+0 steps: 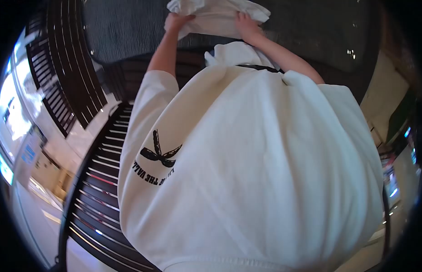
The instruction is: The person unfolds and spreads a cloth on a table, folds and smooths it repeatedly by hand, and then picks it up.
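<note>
White cloth point(215, 20) is on the dark bench point(311, 27), running out of frame at the top. Left hand point(178, 21) on the cloth's left end, right hand point(248, 28) on its right part, fingers over the fabric. Can't tell if either is clamped. More white fabric point(240, 53) nearer the wearer than the cloth; slatted seat point(95, 181) further back, left of it.

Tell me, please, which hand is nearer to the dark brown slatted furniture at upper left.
Left. The left hand, at the crumpled white cloth's left end, is nearer the furniture; the right hand is farther off, toward the other end.
</note>
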A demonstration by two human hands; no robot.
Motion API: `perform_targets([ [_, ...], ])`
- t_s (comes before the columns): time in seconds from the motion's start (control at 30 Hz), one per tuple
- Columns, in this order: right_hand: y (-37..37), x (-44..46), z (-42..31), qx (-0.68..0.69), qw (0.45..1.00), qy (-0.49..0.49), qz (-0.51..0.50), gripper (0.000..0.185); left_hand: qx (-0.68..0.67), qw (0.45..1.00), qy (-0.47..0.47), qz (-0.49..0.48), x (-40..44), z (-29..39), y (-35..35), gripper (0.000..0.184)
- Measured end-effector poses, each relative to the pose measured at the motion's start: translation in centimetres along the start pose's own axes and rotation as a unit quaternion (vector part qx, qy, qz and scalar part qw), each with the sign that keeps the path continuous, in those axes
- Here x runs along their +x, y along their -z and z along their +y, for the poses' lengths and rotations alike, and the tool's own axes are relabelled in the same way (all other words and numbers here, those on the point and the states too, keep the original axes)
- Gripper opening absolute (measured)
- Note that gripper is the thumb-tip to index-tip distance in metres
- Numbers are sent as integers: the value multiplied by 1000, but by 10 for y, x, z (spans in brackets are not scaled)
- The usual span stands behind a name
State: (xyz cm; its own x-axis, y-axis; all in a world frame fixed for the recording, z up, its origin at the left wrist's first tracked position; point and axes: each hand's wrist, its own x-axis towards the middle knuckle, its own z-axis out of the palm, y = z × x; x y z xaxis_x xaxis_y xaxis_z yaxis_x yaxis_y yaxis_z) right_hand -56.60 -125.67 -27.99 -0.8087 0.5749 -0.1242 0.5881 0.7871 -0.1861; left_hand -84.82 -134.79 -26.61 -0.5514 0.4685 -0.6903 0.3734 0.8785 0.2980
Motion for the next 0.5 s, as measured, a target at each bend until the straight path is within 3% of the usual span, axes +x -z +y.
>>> perform_targets([
  [0.13,18,34,-40,31,995,63,-70,44,-13,998,46,43,-1,-48,18,78],
  [0.23,31,39,-35,37,990,43,-128,45,-35,994,92,57,-10,-51,-6,77],
  [0.3,25,33,-18,22,990,76,-120,47,-11,979,138,148,-31,-31,-25,69],
  [0.33,19,31,-11,19,988,84,-127,47,-18,978,147,145,-39,-20,-32,69],
  [0.4,-3,27,-2,11,989,57,-136,36,-38,965,133,223,-51,-7,-43,57],
  [0.5,6,24,21,22,978,20,-208,36,-6,964,118,237,-35,-5,-76,47],
])
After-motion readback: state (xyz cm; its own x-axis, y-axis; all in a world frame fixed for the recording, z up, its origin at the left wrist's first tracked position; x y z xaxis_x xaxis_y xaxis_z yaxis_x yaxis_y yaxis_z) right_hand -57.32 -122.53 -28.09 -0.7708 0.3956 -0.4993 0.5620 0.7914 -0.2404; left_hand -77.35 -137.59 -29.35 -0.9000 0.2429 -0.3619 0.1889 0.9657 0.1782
